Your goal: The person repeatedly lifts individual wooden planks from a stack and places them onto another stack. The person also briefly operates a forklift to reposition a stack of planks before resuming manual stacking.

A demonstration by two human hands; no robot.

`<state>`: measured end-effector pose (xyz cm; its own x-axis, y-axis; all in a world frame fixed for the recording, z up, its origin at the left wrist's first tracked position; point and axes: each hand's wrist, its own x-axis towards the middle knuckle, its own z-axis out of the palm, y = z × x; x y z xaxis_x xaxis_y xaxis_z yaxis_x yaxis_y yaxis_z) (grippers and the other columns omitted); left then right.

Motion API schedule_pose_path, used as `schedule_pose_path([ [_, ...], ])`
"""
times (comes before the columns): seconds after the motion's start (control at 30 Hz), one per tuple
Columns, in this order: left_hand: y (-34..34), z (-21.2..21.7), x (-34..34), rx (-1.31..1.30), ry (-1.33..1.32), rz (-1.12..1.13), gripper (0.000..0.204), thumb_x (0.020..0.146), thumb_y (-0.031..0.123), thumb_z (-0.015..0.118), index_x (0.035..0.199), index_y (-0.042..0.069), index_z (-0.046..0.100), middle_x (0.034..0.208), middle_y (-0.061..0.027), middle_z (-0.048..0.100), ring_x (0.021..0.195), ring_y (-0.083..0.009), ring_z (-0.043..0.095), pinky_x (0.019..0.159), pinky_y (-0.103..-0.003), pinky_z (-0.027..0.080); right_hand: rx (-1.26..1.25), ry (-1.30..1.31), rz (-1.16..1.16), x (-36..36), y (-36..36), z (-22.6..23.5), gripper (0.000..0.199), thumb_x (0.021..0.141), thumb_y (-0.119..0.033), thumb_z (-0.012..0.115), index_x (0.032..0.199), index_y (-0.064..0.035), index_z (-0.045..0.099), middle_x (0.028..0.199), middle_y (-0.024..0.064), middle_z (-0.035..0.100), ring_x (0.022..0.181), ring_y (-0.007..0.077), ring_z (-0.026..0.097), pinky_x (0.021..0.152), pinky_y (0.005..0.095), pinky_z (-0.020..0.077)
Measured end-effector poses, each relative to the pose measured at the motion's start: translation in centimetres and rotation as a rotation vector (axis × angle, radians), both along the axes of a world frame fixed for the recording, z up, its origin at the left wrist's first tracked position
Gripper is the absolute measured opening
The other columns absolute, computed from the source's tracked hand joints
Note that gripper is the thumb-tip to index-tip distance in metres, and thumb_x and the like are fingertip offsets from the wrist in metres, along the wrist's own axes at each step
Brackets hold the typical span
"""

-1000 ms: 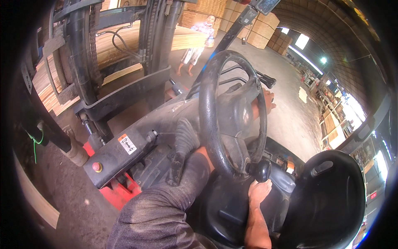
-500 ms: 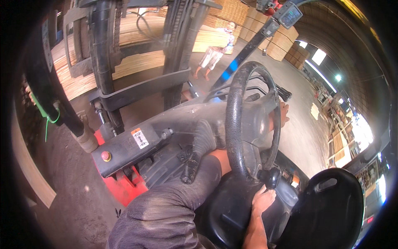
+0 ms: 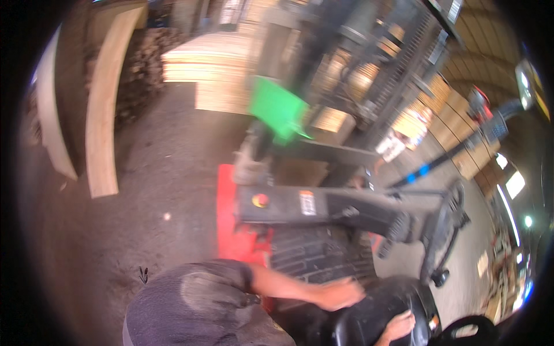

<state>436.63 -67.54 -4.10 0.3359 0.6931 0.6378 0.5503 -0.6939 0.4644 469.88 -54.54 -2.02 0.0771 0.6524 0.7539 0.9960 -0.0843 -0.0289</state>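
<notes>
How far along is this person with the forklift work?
Done: wood stacks stand beyond the forklift mast. In hand: the left hand and right hand are on the black seat, neither on the steering wheel. Left: probably sitting down and driving, since the seat is unoccupied.

Glossy black plastic seat point(image 3: 369, 314), matt dark metal dashboard point(image 3: 323, 205), rough pale wooden planks point(image 3: 107, 104).

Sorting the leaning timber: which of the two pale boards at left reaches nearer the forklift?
The wider board, right of the narrow curved-looking one; its lower end sits closer to the red forklift base.
</notes>
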Motion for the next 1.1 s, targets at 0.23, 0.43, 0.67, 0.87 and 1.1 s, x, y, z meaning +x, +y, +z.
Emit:
schedule_pose_path([
  [0.23, -47.0, -16.9, -40.1, -1.211, 0.363, 0.321, 0.054, 0.103, 0.044, 0.069, 0.138, 0.004, 0.067, 0.12, -0.0257, 0.074, 0.116, -0.0433, 0.071, 0.098, -0.053, 0.057, -0.172, -0.439, 0.031, -8.3, -12.1, 1.7, 0.035, 0.093, -0.037, 0.073, 0.094, -0.004, 0.082, 0.096, 0.0074, 0.082, 0.086, 0.0303, 0.079, 0.071, 0.0406, 0.0633],
  [0.43, -77.6, -19.1, -63.4, -1.514, -0.086, 1.224, 0.054, 0.103, 0.046, 0.066, 0.142, 0.008, 0.069, 0.139, -0.0198, 0.071, 0.131, -0.0426, 0.065, 0.107, -0.056, 0.053, -0.006, -0.298, 0.074, -43.7, -32.5, -0.7, 0.029, 0.104, -0.026, 0.064, 0.101, -0.0009, 0.079, 0.096, 0.0155, 0.077, 0.087, 0.0335, 0.075, 0.079, 0.0435, 0.0601],
  [0.67, -76.5, -15.3, -88.4, -0.98, -0.027, 0.595, 0.081, 0.107, 0.063, 0.057, 0.158, 0.001, 0.049, 0.157, -0.026, 0.057, 0.14, -0.0441, 0.058, 0.117, -0.051, 0.047, 0.022, 0.425, 1.136, -96.8, -49.7, 0.0, 0.025, 0.111, -0.016, 0.06, 0.116, 0.006, 0.072, 0.108, 0.0231, 0.07, 0.098, 0.0446, 0.068, 0.088, 0.0527, 0.0532],
  [0.87, -76.4, -15.0, -121.8, -0.675, -0.151, 0.849, 0.062, 0.106, 0.05, 0.063, 0.153, 0.011, 0.06, 0.157, -0.018, 0.058, 0.143, -0.0372, 0.056, 0.12, -0.048, 0.044, -0.184, 0.983, 1.308, -129.5, -52.8, 8.5, 0.035, 0.117, -0.025, 0.054, 0.127, 0.0049, 0.07, 0.096, 0.0069, 0.066, 0.08, 0.0155, 0.058, 0.071, 0.0329, 0.0479],
  [1.1, -102.8, -23.9, -152.5, -1.03, -0.605, 1.405, 0.049, 0.11, 0.047, 0.06, 0.128, 0.003, 0.073, 0.122, -0.0153, 0.079, 0.117, -0.0332, 0.073, 0.099, -0.044, 0.056, -0.225, 0.713, 1.031, -156.6, -52.6, 19.3, 0.066, 0.118, -0.049, 0.042, 0.125, 0.0097, 0.071, 0.096, 0.0184, 0.073, 0.075, 0.0225, 0.064, 0.068, 0.0365, 0.0518],
])
